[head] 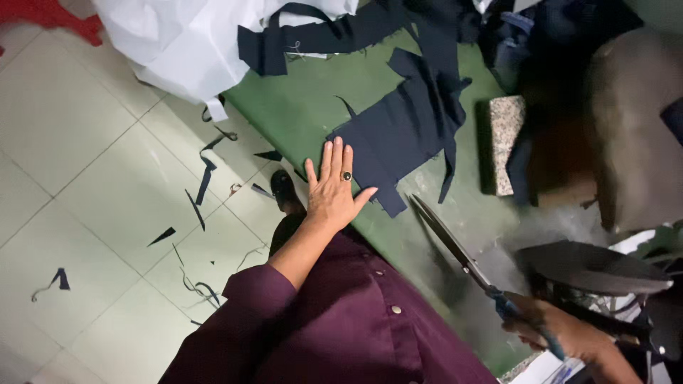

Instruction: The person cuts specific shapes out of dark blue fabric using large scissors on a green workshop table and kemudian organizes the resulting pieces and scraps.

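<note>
Single view only: head-worn camera, looking steeply down from above the person's own chest, tilted so the green desk (313,107) runs diagonally from upper left to lower right. Near range: the maroon sleeve (249,313) fills the bottom centre, the left hand (333,190) lies mid-frame at arm's length, and the right hand (569,334) sits cut off at the lower right edge. The tiled floor (85,178) takes the left half, seen from standing height; no second view overlaps.
</note>
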